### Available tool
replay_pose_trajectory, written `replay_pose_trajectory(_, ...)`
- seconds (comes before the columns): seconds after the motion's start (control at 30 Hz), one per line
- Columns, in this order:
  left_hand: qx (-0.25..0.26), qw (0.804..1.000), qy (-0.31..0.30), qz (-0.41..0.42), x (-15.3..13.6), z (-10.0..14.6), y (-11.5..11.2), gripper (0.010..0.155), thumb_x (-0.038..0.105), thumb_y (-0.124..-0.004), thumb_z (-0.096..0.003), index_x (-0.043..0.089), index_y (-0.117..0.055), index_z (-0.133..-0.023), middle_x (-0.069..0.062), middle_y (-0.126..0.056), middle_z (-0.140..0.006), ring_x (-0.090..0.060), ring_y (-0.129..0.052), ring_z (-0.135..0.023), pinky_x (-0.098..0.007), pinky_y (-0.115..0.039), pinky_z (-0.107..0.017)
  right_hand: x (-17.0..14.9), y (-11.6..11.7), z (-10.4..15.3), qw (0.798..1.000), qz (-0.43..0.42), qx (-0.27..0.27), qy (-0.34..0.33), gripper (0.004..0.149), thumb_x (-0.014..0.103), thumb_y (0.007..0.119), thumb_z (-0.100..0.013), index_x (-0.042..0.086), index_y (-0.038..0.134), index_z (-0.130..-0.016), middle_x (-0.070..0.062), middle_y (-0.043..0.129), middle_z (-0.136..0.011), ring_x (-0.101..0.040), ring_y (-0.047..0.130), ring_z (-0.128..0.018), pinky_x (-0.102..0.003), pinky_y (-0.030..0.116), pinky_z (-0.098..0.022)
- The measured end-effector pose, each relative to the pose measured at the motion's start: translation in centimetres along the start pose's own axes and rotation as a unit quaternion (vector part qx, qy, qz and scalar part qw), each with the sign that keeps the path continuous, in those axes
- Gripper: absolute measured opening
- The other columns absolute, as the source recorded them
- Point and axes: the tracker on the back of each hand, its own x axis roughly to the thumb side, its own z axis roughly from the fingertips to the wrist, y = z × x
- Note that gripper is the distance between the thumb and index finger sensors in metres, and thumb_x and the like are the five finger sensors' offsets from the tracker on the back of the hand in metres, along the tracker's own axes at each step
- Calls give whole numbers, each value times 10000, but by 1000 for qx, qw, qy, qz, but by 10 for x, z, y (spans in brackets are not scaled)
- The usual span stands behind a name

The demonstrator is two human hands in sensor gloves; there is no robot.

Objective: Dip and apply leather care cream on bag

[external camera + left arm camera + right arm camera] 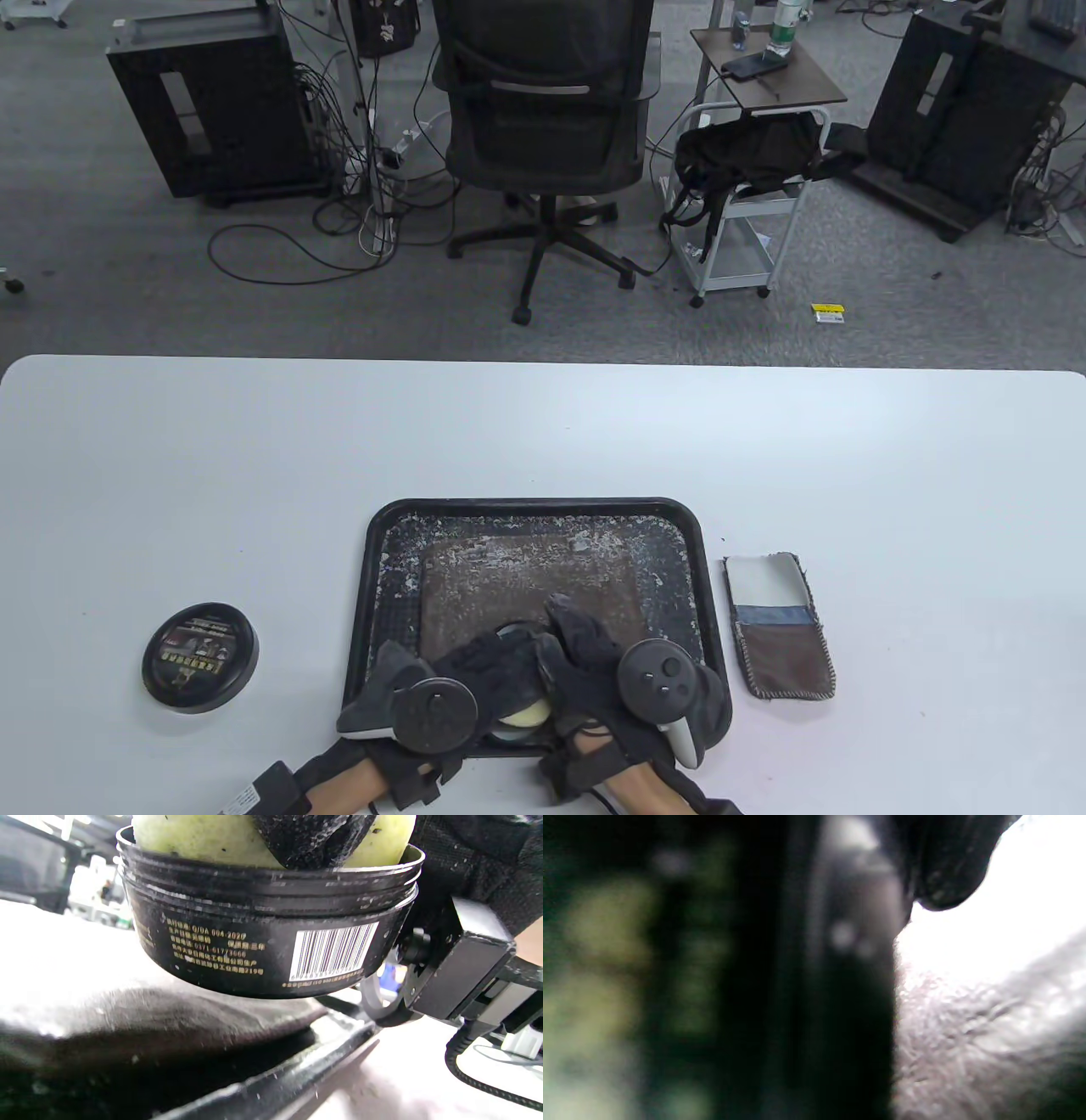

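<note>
The open black cream jar (271,938) is held above the brown leather bag (526,586), which lies in the black tray (377,552). The jar is gripped by the left hand (458,679), fingers curled round its wall. Pale yellow-green cream (203,836) is seen inside, and a gloved fingertip (309,836) is pressed into it. The right hand (594,654) is placed over the jar; its finger state cannot be told. The jar lid (200,656) rests left of the tray, a folded cloth (779,628) to the right.
</note>
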Motion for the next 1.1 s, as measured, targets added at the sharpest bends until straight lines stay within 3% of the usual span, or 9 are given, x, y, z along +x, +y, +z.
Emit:
replay_pose_trajectory(0.17, 44, 999, -1, 12, -2, 7, 8, 584, 279, -782, -396, 382, -650, -956, 84, -644, -1073, -206, -659, -1024, -403, -604, -756, -3, -7, -3, 1000, -25, -9, 7, 623, 441, 689, -488, 50, 738, -971, -251, 797, -885, -294, 1001, -461, -535, 825, -454)
replay_pose_trajectory(0.33, 103, 994, 17, 37, -8, 17, 17, 588, 286, -775, -405, 388, -625, -965, 93, -621, -1083, -199, -640, -1036, -399, -591, -767, -14, -31, -7, 998, -29, -46, 28, 622, 441, 693, -488, 53, 736, -972, -244, 796, -890, -295, 1000, -464, -536, 823, -456)
replay_pose_trajectory(0.43, 133, 989, 37, 50, -14, 23, 21, 590, 285, -774, -406, 385, -620, -967, 87, -616, -1085, -204, -639, -1035, -401, -589, -767, -17, -59, -10, 995, -44, -90, 30, 615, 428, 685, -492, 55, 725, -979, -244, 781, -905, -308, 990, -488, -548, 809, -472)
replay_pose_trajectory(0.6, 153, 983, 74, 73, -26, 29, 23, 592, 282, -775, -408, 376, -616, -971, 77, -615, -1085, -213, -638, -1034, -408, -586, -765, -29, -130, -9, 980, 0, -197, 29, 598, 395, 659, -501, 69, 687, -1001, -230, 738, -950, -340, 966, -570, -575, 774, -517)
replay_pose_trajectory(0.73, 152, 981, 94, 78, -33, 31, 23, 593, 279, -778, -409, 373, -617, -972, 73, -615, -1087, -215, -638, -1035, -410, -583, -767, -48, -190, 4, 955, 74, -279, 65, 588, 357, 628, -501, 77, 653, -1018, -223, 709, -977, -363, 952, -633, -591, 755, -545)
replay_pose_trajectory(0.77, 152, 981, 97, 78, -34, 32, 24, 593, 278, -779, -409, 372, -619, -971, 72, -614, -1087, -215, -637, -1036, -411, -582, -768, -51, -196, 6, 952, 80, -288, 69, 588, 353, 627, -499, 79, 648, -1019, -223, 708, -976, -362, 954, -638, -590, 758, -545)
replay_pose_trajectory(0.83, 152, 979, 106, 82, -38, 33, 24, 593, 277, -779, -409, 370, -618, -973, 72, -615, -1087, -217, -636, -1036, -411, -581, -769, -68, -225, 15, 931, 97, -334, 108, 582, 329, 629, -495, 78, 636, -1020, -225, 699, -977, -365, 955, -655, -590, 763, -546)
replay_pose_trajectory(0.97, 147, 979, 116, 83, -43, 34, 24, 595, 276, -781, -409, 372, -618, -972, 72, -614, -1088, -216, -634, -1038, -412, -578, -770, -96, -254, 28, 906, 87, -378, 168, 583, 308, 638, -488, 66, 631, -1019, -240, 692, -974, -385, 945, -676, -601, 751, -550)
replay_pose_trajectory(1.1, 145, 978, 120, 87, -46, 35, 24, 595, 275, -782, -408, 369, -618, -973, 70, -615, -1087, -220, -635, -1036, -413, -577, -769, -128, -267, 36, 884, 62, -395, 243, 589, 287, 641, -476, 55, 611, -1016, -256, 670, -973, -423, 922, -712, -611, 747, -546)
